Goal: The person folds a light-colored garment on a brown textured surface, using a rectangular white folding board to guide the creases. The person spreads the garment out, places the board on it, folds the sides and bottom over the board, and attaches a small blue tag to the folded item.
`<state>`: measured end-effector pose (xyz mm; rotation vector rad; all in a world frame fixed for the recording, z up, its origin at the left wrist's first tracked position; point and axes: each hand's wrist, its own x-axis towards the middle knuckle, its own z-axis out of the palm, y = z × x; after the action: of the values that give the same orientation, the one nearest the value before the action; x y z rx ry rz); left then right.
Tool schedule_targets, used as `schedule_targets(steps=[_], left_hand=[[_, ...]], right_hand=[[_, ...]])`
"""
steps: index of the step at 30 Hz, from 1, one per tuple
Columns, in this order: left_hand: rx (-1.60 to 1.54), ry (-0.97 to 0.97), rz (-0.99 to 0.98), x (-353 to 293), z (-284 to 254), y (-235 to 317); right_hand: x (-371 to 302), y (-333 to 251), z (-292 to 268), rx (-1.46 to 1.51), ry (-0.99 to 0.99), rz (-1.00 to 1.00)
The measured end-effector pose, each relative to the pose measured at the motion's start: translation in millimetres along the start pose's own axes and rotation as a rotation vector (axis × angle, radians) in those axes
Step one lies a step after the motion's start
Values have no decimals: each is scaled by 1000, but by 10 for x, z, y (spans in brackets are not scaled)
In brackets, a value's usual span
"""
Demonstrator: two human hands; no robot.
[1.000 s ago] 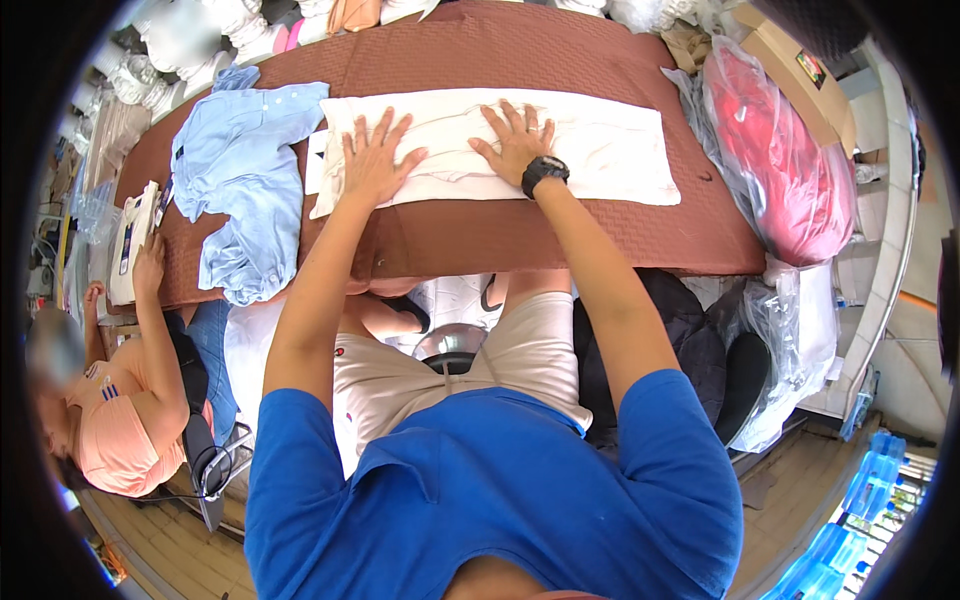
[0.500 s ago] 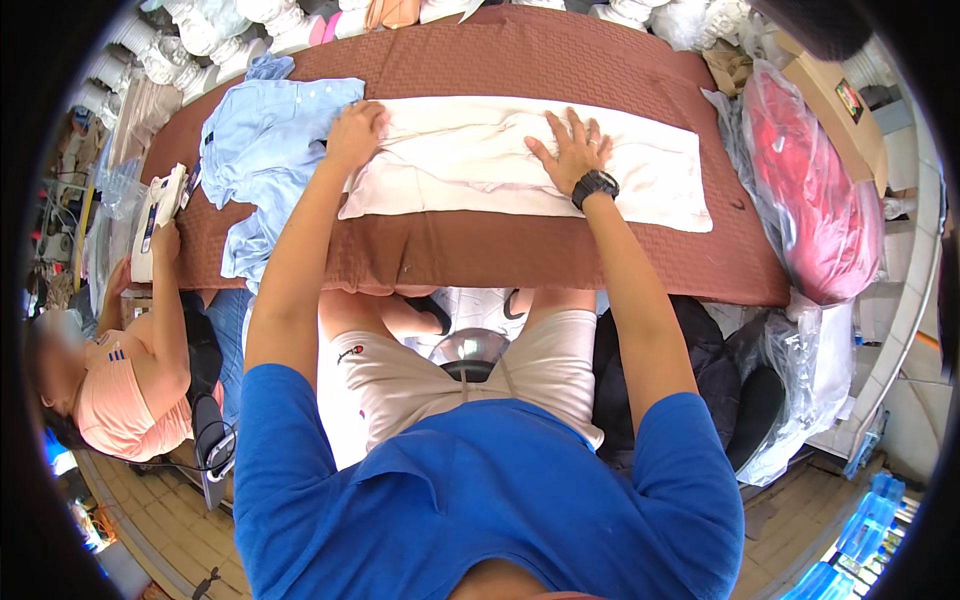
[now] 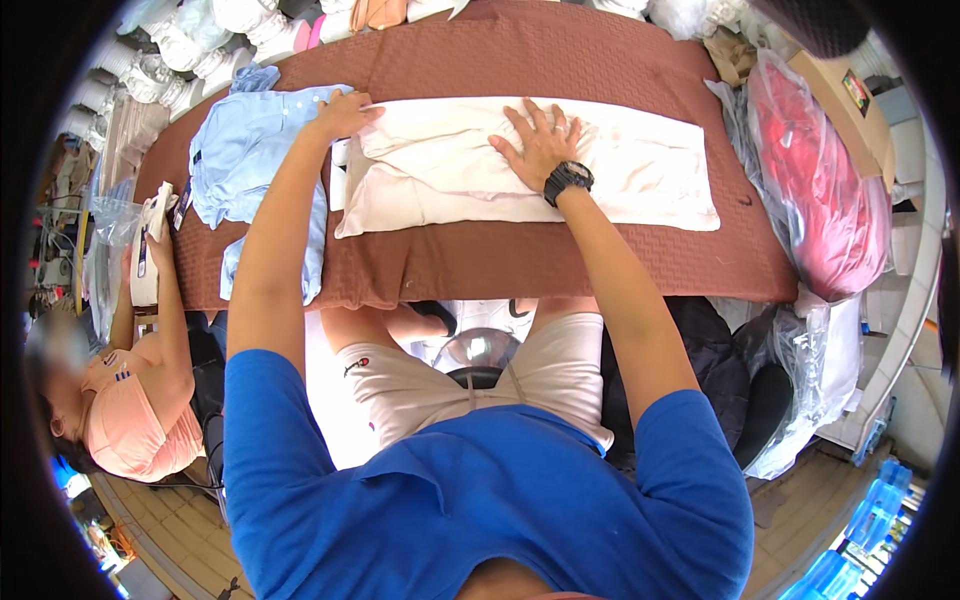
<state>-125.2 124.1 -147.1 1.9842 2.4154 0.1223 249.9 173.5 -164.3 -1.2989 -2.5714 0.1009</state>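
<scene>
A long, flat-folded white cloth garment [image 3: 630, 165], with creases across its left half, lies across the brown-covered table. My right hand [image 3: 543, 145], wearing a black watch, presses on its middle with fingers spread. At the garment's far left corner rests my left hand [image 3: 343, 113], fingers stretched toward the corner and palm side down over the edge of a light blue shirt [image 3: 240, 145]. The shirt is loosely heaped to the left, partly hidden by my left forearm. A narrow white strip [image 3: 338, 185] shows between shirt and garment; I cannot make out what it is.
The brown cloth [image 3: 480, 55] covers the table. On the right lie a plastic-wrapped red bundle [image 3: 810, 170] and a cardboard box [image 3: 845, 110]. A person in a peach top [image 3: 140, 410] sits at the left, holding a folded white item [image 3: 150, 245]. White ornate stands [image 3: 200, 40] line the far edge.
My left hand has shifted left and away from me, and the blue shirt lies slightly further left. My right hand has slid left across the white garment.
</scene>
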Motion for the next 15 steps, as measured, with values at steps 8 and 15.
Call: schedule_targets(steps=[8, 15], left_hand=[[-40, 374, -146, -353, -162, 276], [-658, -193, -64, -1832, -275, 56]], right_hand=[[1, 35, 60, -36, -19, 19], [-5, 65, 84, -64, 11, 20]])
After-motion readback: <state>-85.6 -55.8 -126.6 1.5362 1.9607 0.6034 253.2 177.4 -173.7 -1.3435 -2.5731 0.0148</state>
